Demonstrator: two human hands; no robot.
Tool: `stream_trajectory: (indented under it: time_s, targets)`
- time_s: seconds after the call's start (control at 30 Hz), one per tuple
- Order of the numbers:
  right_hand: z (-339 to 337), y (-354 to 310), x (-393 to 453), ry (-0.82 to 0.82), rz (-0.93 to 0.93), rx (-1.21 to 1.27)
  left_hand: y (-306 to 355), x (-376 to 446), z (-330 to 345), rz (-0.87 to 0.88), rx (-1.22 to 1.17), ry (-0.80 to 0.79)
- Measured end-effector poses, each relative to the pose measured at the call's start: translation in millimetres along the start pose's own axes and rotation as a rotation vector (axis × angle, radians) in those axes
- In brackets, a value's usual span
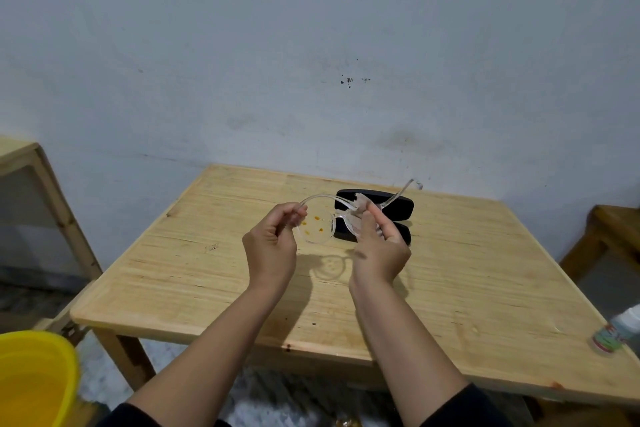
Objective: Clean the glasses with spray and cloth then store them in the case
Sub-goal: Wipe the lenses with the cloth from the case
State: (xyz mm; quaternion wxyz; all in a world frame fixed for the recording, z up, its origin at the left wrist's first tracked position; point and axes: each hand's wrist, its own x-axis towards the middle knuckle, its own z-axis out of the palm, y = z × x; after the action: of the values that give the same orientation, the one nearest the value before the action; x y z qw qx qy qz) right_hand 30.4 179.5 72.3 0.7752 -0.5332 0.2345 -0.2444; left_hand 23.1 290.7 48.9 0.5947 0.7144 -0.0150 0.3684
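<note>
Glasses [320, 227] above table [207, 270] centre, left hand [272, 251] fingers pinching rim, right hand [379, 248] pressing cloth [362, 201]

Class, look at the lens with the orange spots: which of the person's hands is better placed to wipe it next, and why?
The right hand. It already pinches the cloth against the glasses, right beside the spotted lens. The left hand grips the frame at that lens's outer edge, steadying it, and holds no cloth.

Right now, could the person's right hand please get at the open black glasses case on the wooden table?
Probably not freely: the right hand is pinching a cloth on the clear glasses, though the black case lies unobstructed just behind.
</note>
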Motion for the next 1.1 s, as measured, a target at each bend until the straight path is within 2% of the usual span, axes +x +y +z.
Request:
stream_trajectory:
  time_s: [0.23, 0.73, 0.9, 1.1]
  targets:
    - [-8.2, -8.9, -1.7, -0.269, -0.14, -0.233, 0.1, 3.3, -0.6, 0.005, 0.014, 0.015]
    - [-18.1, -22.1, 22.4, -0.603, -0.23, -0.638, -1.0, 21.1, -15.0, -0.043, 0.03, 0.024]
    - [-24.3, -20.6, 22.1, -0.489, -0.208, -0.555, -2.9, 22.3, -16.0, -0.033, 0.029, 0.02]
    - [-12.4, -1.3, 8.5, -0.102, -0.022, -0.129, 1.4, 8.0, -8.7, -0.024, 0.003, 0.006]
